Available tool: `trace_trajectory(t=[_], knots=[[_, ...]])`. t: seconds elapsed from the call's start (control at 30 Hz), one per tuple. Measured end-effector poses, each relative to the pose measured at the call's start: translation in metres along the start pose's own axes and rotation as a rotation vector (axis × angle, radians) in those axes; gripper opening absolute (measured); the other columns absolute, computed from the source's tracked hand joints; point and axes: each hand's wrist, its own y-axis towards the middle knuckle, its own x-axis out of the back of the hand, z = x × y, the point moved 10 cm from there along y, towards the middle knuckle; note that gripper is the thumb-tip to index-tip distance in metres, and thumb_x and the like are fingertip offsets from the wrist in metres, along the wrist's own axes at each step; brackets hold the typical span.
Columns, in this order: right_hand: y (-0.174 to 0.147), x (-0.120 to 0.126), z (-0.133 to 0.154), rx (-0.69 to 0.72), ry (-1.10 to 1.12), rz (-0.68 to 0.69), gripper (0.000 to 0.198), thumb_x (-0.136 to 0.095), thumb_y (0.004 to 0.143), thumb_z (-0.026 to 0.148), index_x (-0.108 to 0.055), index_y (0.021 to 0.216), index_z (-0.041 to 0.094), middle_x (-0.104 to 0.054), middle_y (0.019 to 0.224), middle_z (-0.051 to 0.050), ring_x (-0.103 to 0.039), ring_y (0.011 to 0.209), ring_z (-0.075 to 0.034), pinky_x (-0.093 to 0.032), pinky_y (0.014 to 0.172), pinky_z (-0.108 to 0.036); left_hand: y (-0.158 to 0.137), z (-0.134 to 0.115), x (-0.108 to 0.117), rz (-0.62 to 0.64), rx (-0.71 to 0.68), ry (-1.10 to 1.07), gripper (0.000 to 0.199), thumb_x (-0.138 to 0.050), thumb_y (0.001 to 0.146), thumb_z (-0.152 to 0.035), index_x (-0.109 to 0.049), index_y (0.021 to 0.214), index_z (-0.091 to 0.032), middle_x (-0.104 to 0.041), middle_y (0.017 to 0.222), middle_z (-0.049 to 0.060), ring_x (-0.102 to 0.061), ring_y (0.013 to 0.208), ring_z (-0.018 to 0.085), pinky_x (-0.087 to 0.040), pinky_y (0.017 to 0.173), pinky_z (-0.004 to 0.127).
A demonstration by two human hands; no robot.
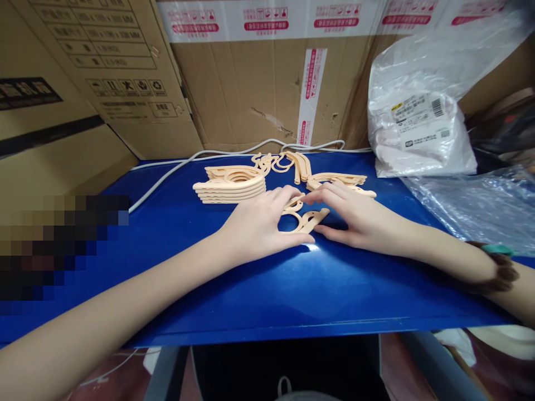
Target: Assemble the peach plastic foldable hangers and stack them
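**A:** What have your hands got hold of right now?

**B:** Your left hand comes in from about 9 o'clock, curled half open round the loose pieces on the bench, thumb well apart from the fingers. Your right hand is in from 3 o'clock, also half open, fingertips right at them. Can't tell if either one's actually gripping, the contact's mostly hidden.

**A:** And the rest, with those pieces as the middle of the clock?

**B:** Taller stack at 10, near your left knuckles. Tangle of hooks at 11, a few strips at 12, lower stack at 1, just past your right fingers. White cable runs behind that lot, box beyond at 12. The plastic bag sits between 1 and 2.
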Motion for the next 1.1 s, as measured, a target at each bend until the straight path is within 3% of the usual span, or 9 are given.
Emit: trace_trajectory(t=[0.1, 0.27, 0.5, 0.73, 0.9, 1.1], knots=[[0.000, -0.001, -0.003, -0.011, -0.001, -0.001, 0.037, -0.055, 0.091, 0.030, -0.048, 0.126, 0.019, -0.059, 0.120, -0.014, -0.055, 0.114, -0.028, -0.046, 0.094, -0.044, -0.003, 0.003, -0.003, -0.006, 0.069, 0.022, 0.077, -0.073, 0.071, -0.062, -0.047, 0.125, -0.015, -0.058, 0.130, 0.016, -0.057, 0.117, 0.034, -0.048, 0.092, 0.045], [0.000, -0.002, -0.003, -0.013, 0.016, 0.006, 0.038, -0.055, 0.091, 0.032, -0.049, 0.125, 0.018, -0.059, 0.119, -0.013, -0.055, 0.113, -0.027, -0.046, 0.093, -0.041, -0.004, 0.007, -0.005, -0.011, 0.101, 0.010, 0.064, -0.072, 0.076, -0.047, -0.046, 0.125, -0.015, -0.061, 0.122, 0.015, -0.058, 0.114, 0.035, -0.047, 0.093, 0.051], [0.001, 0.003, 0.001, 0.019, 0.006, -0.007, 0.048, -0.062, 0.086, 0.046, -0.049, 0.122, 0.016, -0.055, 0.127, -0.016, -0.049, 0.123, -0.030, -0.041, 0.101, -0.044, -0.005, -0.004, 0.002, -0.108, -0.008, -0.097, 0.075, -0.071, 0.073, -0.030, -0.035, 0.137, -0.017, -0.051, 0.138, 0.013, -0.051, 0.125, 0.030, -0.041, 0.105, 0.046], [-0.002, 0.008, 0.005, 0.052, 0.055, 0.011, 0.052, -0.066, 0.083, 0.048, -0.047, 0.122, 0.019, -0.059, 0.125, -0.013, -0.054, 0.118, -0.029, -0.045, 0.095, -0.044, -0.008, -0.031, 0.014, -0.168, -0.203, -0.085, 0.074, -0.067, 0.076, -0.024, -0.030, 0.140, -0.021, -0.048, 0.141, 0.011, -0.048, 0.125, 0.026, -0.038, 0.107, 0.042], [-0.002, 0.010, 0.006, 0.051, 0.061, 0.017, 0.059, -0.066, 0.083, 0.050, -0.046, 0.129, 0.019, -0.059, 0.127, -0.013, -0.055, 0.119, -0.029, -0.046, 0.096, -0.044, -0.009, -0.035, 0.014, -0.167, -0.244, -0.116, 0.073, -0.065, 0.078, -0.023, -0.029, 0.142, -0.023, -0.045, 0.145, 0.010, -0.045, 0.132, 0.026, -0.039, 0.109, 0.042], [-0.004, 0.029, -0.027, -0.098, -0.043, -0.001, 0.065, -0.061, 0.084, 0.056, -0.046, 0.132, 0.017, -0.060, 0.126, -0.015, -0.058, 0.110, -0.033, -0.047, 0.089, -0.049, -0.011, -0.037, 0.033, -0.300, -0.258, 0.040, 0.057, -0.059, 0.087, -0.027, -0.034, 0.138, -0.020, -0.038, 0.151, 0.013, -0.033, 0.142, 0.027, -0.029, 0.115, 0.049]])
